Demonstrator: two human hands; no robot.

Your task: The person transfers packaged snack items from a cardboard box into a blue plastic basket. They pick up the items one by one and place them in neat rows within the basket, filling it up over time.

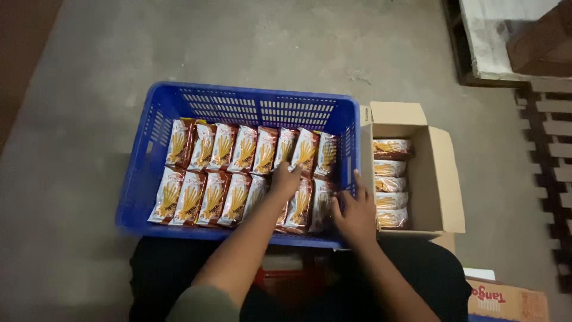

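Snack packets [298, 206] are being stood in two rows inside the blue plastic crate [143, 167], their long axes running from the near wall towards the far wall. The last gap is lying at the near right corner, straight ahead of both hands. The right hand [356, 211] is nearer to it, its fingers being spread over the packets there and against the crate's right wall. The left hand [286, 179] is being pressed, loosely curled, onto the packets between the rows (nothing is seen gripped). Each packet is being shown as brown with a pale front picturing golden sticks. More packets are lying flat in the open cardboard box [444, 179] just beside the crate's right wall.
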